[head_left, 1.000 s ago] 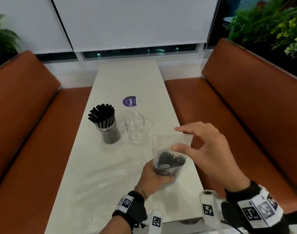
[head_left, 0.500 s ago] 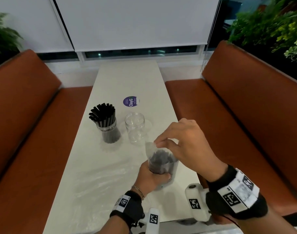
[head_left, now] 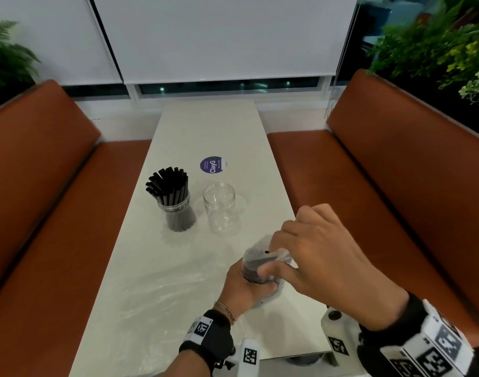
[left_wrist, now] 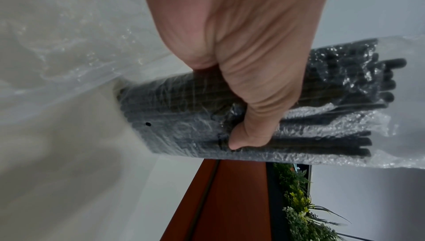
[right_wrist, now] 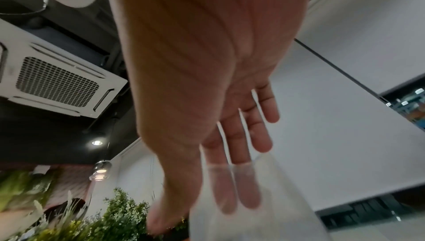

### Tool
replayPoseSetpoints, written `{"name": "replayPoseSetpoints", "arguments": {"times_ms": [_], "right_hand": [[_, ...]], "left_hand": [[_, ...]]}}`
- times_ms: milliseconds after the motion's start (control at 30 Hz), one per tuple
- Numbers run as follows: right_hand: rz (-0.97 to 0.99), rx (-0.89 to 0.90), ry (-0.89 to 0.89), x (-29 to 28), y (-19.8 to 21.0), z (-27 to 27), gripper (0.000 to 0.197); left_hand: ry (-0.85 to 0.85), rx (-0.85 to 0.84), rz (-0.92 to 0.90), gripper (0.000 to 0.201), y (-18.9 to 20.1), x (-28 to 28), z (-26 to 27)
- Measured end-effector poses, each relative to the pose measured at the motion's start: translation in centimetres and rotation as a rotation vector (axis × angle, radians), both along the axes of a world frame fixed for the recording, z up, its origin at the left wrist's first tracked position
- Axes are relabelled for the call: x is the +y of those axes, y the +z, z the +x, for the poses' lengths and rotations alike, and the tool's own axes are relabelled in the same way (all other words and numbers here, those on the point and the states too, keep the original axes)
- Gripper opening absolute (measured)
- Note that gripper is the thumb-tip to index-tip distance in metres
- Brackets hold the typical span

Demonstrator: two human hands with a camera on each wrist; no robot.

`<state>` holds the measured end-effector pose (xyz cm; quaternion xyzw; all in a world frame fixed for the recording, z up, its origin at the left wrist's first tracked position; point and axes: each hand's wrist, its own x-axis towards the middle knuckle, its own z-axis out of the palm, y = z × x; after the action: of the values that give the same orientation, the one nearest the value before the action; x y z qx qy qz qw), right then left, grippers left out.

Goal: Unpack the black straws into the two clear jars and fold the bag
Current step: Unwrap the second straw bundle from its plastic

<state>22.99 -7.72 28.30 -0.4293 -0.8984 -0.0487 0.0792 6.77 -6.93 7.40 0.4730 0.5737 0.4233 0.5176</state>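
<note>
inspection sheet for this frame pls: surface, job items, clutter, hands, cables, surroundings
Surface: white table, wrinkled clear plastic film on the near part.
Job's things: left jar full of black straws; right jar empty, beside it; clear bag holds the bagged straws.
Clutter: purple round sticker beyond the jars.
Grip, left: left hand wrapped round the bag's lower part.
Grip, right: right hand at the bag's mouth, fingers inside the plastic.
Cables: nothing seen.
Surroundings: brown benches both sides, white blinds, plants.
</note>
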Motion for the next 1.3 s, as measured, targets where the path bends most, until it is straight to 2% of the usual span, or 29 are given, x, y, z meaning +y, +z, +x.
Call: {"name": "replayPoseSetpoints", "arguments": {"times_ms": [33, 100, 233, 367, 467, 533, 600, 667, 700, 800, 867, 967, 1033, 1100, 1200, 1300], "right_hand": [[-0.018, -0.087, -0.041, 0.1, 0.5, 0.0, 0.048], [-0.017, -0.204, -0.044, 0.4, 0.8, 0.4, 0.046], [0.02, -0.162, 0.012, 0.8, 1.4, 0.6, 0.033], [-0.084, -0.084, 0.023, 1.2, 1.3, 0.9, 0.056], [-0.228, -0.069, -0.079, 1.6, 1.8, 0.5, 0.077], [-0.285, -0.041, -0.157, 2.0, 2.1, 0.1, 0.083], [-0.253, 0.01, -0.201, 2.7, 1.9, -0.3, 0.071], [-0.258, 0.033, -0.214, 3.4, 1.5, -0.2, 0.042], [-0.296, 0.035, -0.196, 3.7, 1.5, -0.1, 0.036], [-0.441, 0.031, -0.129, 4.4, 1.7, 0.0, 0.067], [-0.5, 0.098, -0.094, 4.6, 2.2, 0.1, 0.081], [-0.512, 0.226, -0.054, 4.7, 2.5, 0.6, 0.084], [-0.543, 0.421, -0.057, 4.5, 2.8, 1.5, 0.085], [-0.649, 0.616, -0.058, 4.4, 2.3, 3.1, 0.106], [-0.848, 0.77, -0.03, 4.2, -0.8, 4.5, 0.136], [-0.964, 0.927, 0.007, 4.0, -5.6, 3.4, 0.133]], "left_hand": [[-0.001, -0.004, 0.006, 0.032, 0.1, 0.0, 0.0], [0.002, -0.004, 0.014, 0.039, 0.0, -0.1, 0.0], [-0.001, 0.004, -0.016, 0.038, -0.5, 0.0, -0.1], [-0.014, 0.002, -0.033, 0.038, -0.6, 0.1, -0.2], [-0.002, -0.017, -0.022, 0.042, -0.9, 0.0, -0.3], [0.01, -0.028, -0.016, 0.045, -1.1, 0.0, -0.3], [0.015, -0.026, -0.014, 0.047, -1.0, -0.1, -0.2], [0.005, -0.031, -0.014, 0.047, -1.1, -0.1, -0.3], [0.001, -0.035, -0.013, 0.047, -1.1, -0.1, -0.3], [-0.009, -0.034, -0.011, 0.049, -1.1, -0.1, -0.3], [-0.02, -0.043, -0.025, 0.051, -1.1, -0.1, -0.3], [-0.01, -0.027, -0.03, 0.05, -1.2, 0.1, -0.5], [0.001, -0.022, -0.036, 0.047, -1.1, 0.0, -0.5], [0.008, -0.03, -0.037, 0.043, -1.1, 0.1, -0.6], [0.01, -0.061, 0.005, 0.038, 0.0, 0.3, -0.5], [-0.027, -0.095, 0.051, 0.043, 1.3, 1.4, 0.0]]}}
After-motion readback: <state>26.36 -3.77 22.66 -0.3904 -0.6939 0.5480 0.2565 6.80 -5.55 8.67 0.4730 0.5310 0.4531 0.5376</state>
